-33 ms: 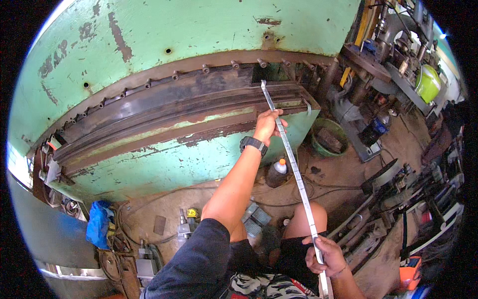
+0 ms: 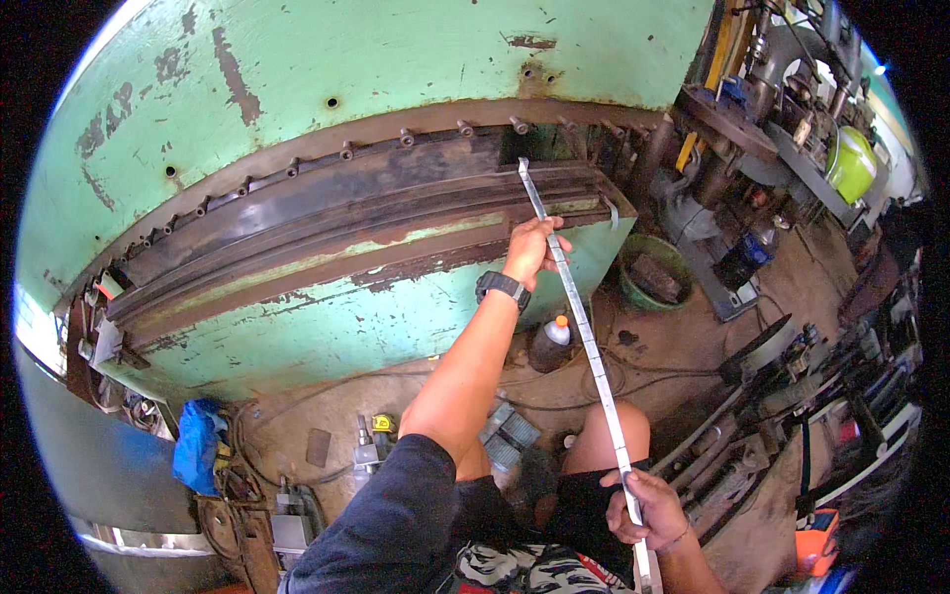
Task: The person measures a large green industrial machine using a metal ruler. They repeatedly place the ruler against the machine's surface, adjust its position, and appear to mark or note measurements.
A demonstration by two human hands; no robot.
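Silver metal strip [image 2: 599,371], one, long: slants down from the green machine [image 2: 297,346]. Left hand [image 2: 531,251], fingers half curled, grips its upper part; right hand [image 2: 648,507], fingers closed, grips its lower part. Orange-capped bottle [image 2: 550,348]: on floor [image 2: 584,386].

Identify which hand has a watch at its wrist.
The left hand, nearer the green machine, has the black watch at its wrist; the right hand shows none.
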